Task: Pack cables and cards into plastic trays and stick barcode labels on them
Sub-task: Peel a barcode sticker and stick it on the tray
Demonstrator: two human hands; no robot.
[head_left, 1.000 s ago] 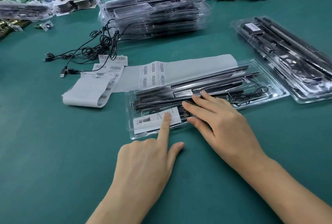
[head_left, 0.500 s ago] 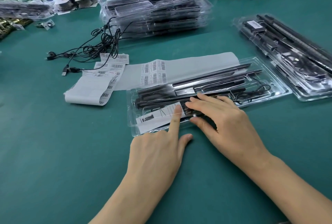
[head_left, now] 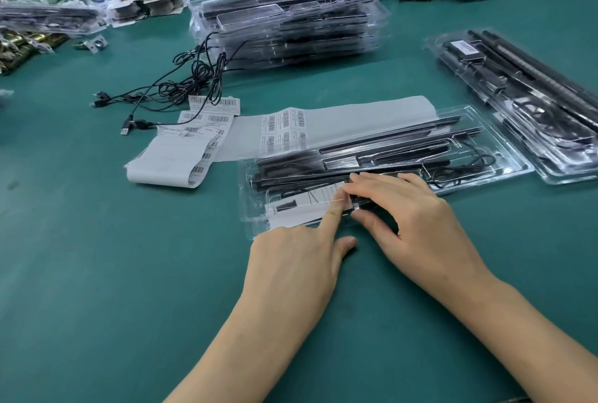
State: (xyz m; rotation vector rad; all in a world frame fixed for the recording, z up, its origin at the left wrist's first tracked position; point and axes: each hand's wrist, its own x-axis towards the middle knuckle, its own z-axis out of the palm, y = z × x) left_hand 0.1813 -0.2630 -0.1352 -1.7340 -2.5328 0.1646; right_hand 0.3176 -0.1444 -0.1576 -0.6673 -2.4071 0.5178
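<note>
Seen from the head, the clear tray [head_left: 382, 160] lies on the green table [head_left: 129, 273] just past both hands, with the left hand [head_left: 291, 266] pressing one straight finger on the white card [head_left: 301, 207] at its near end and the right hand [head_left: 414, 221] lying loose on top beside it.

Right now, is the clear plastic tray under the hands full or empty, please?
Full: the clear plastic tray holds long black bars, a coiled black cable, a white card.
</note>
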